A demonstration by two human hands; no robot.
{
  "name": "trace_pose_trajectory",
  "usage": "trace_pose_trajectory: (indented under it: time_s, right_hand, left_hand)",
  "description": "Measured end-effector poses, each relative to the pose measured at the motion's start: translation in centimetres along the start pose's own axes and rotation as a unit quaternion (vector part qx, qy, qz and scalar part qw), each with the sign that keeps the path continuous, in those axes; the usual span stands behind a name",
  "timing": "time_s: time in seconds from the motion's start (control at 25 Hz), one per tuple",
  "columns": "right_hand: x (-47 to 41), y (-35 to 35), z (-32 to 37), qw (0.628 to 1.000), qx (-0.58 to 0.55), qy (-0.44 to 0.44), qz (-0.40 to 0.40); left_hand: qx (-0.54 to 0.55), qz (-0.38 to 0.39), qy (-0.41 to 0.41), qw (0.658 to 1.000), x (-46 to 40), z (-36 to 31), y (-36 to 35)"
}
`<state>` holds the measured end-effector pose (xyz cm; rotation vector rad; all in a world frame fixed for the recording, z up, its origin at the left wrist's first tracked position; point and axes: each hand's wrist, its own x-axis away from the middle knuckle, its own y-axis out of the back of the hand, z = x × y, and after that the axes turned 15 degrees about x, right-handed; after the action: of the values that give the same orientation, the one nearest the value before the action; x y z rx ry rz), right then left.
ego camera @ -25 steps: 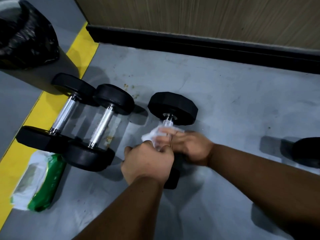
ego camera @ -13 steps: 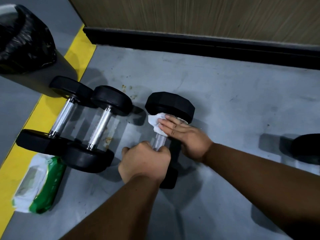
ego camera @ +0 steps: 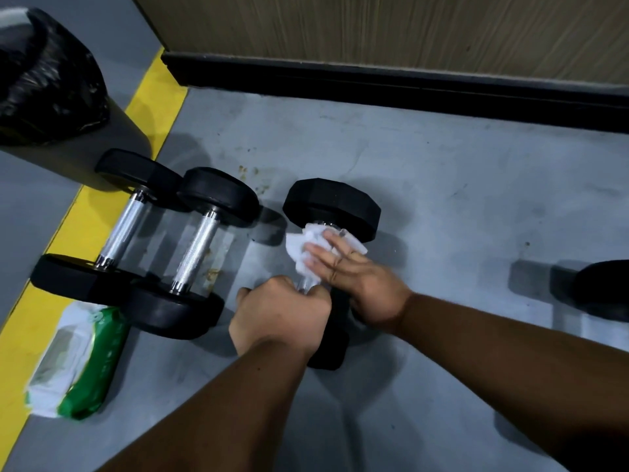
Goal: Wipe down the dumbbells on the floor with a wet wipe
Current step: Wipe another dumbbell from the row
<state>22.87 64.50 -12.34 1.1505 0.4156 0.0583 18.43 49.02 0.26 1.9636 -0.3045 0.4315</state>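
- Nearest the camera, two bare forearms reach forward from the bottom edge over the grey painted floor [ego camera: 425,172].
- The left hand [ego camera: 280,318] is clenched round the near part of the chrome handle of a black hexagonal-headed dumbbell [ego camera: 332,207], knuckles up; a short stretch of bare chrome shows just beyond its fingers.
- That dumbbell lies on the floor at mid-frame, pointing away from the person; its near head is mostly hidden beneath the two hands, its far head is in plain view.
- The right hand [ego camera: 354,272] lies over the far part of the handle, its straight fingers pressing a crumpled white wet wipe [ego camera: 303,247] against the handle where it meets the far head. The thumb is hidden, so whether it curls under the bar cannot be told.
- At lower left a soft green-and-white pack of wipes [ego camera: 80,362] lies on the floor, touching the yellow painted stripe [ego camera: 149,107].
- Just beyond the pack, two black round-headed dumbbells with chrome handles lie side by side, close together: the right one [ego camera: 197,247] beside the held dumbbell, the left one [ego camera: 122,223] across the yellow stripe.
- At the right edge a further black weight [ego camera: 602,287] is cut off by the frame.
- Far left, a black plastic bag [ego camera: 47,76] lines a grey bin.
- Farthest, a black skirting board [ego camera: 391,83] runs below a wood-grain wall panel [ego camera: 374,25].
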Motion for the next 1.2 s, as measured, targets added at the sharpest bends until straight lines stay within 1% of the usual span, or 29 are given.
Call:
trace_pose_trajectory:
  time_s: [0.08,0.12,0.16,0.2,0.24,0.32,0.36,0.4,0.44,0.52,0.6,0.64,0.68,0.76,0.8,0.84,0.92,1.0,1.04,1.08,1.16,1.2]
  right_hand:
    - [1.0,-0.3,1.1,0.996,-0.014,0.091,0.015]
    - [0.9,-0.2,0.7,0.991,-0.020,0.126,0.026]
    - [0.4,0.1,-0.1,0.989,-0.012,0.141,0.035]
    - [-0.1,0.3,-0.9,0.991,-0.001,0.131,0.041]
    - [-0.8,0.6,-1.7,0.995,0.004,0.096,0.036]
    - [-1.3,0.9,-2.2,1.000,-0.012,-0.006,0.012]
    - [-1.1,0.7,-1.6,0.999,-0.019,-0.030,0.004]
    - [-0.6,0.3,-0.7,0.999,-0.023,-0.029,-0.002]
    - [0.0,0.0,0.4,1.000,-0.031,-0.005,-0.003]
    - [0.7,-0.4,1.7,0.994,-0.060,0.090,0.005]
    - [-0.1,-0.1,0.6,0.987,-0.045,0.151,0.029]
    - [-0.9,0.0,-0.5,0.988,-0.028,0.146,0.033]
    - [-1.6,0.2,-1.5,0.993,-0.021,0.110,0.027]
    - [-2.6,0.5,-1.8,0.999,-0.039,-0.007,0.029]
    - [-2.6,0.3,-1.0,0.998,-0.041,-0.035,0.031]
    - [-2.4,-0.1,0.2,0.998,-0.040,-0.029,0.031]
    - [-1.8,-0.9,2.3,0.996,-0.049,0.057,0.040]
    - [-2.5,-0.2,1.8,0.988,-0.046,0.135,0.051]
    - [-3.2,0.1,0.8,0.989,-0.031,0.139,0.046]
    - [-3.9,0.2,-0.1,0.992,-0.023,0.118,0.039]
    - [-4.6,0.3,-0.8,0.999,-0.031,0.017,0.035]
    - [-4.6,0.2,-0.1,0.999,-0.033,-0.015,0.036]
  left_hand:
    - [0.010,-0.004,-0.003,1.000,-0.1,0.1,0.1]
    - [0.015,-0.004,-0.001,1.000,-0.2,0.2,0.2]
    - [0.019,-0.004,0.000,1.000,-0.3,0.3,0.2]
    - [0.023,-0.006,0.000,1.000,-0.4,0.3,0.2]
    - [0.024,-0.009,-0.001,1.000,-0.5,0.3,0.2]
    - [0.022,-0.010,-0.002,1.000,-0.3,0.3,0.1]
    - [0.023,-0.008,-0.004,1.000,-0.2,0.2,0.1]
    - [0.025,-0.007,-0.006,1.000,-0.1,0.1,0.1]
    - [0.028,-0.005,-0.006,1.000,-0.1,0.1,0.2]
    - [0.039,-0.002,0.004,0.999,-0.4,0.3,0.5]
    - [0.059,-0.003,0.012,0.998,-0.9,0.6,0.9]
    - [0.065,-0.006,0.010,0.998,-1.1,0.8,1.1]
    - [0.066,-0.009,0.003,0.998,-1.3,0.9,1.3]
    - [0.072,-0.013,-0.009,0.997,-1.6,1.3,1.9]
    - [0.074,-0.017,-0.012,0.997,-1.9,1.4,2.3]
    - [0.075,-0.019,-0.013,0.997,-2.2,1.6,2.7]
    - [0.078,-0.029,-0.012,0.996,-3.0,2.2,3.3]
    - [0.086,-0.035,-0.014,0.996,-3.5,2.6,3.6]
    - [0.090,-0.037,-0.017,0.995,-3.6,2.7,3.7]
    - [0.094,-0.038,-0.018,0.995,-3.7,2.8,3.6]
    - [0.105,-0.045,-0.020,0.993,-3.8,2.9,3.8]
    - [0.101,-0.050,-0.028,0.993,-3.8,2.8,3.9]
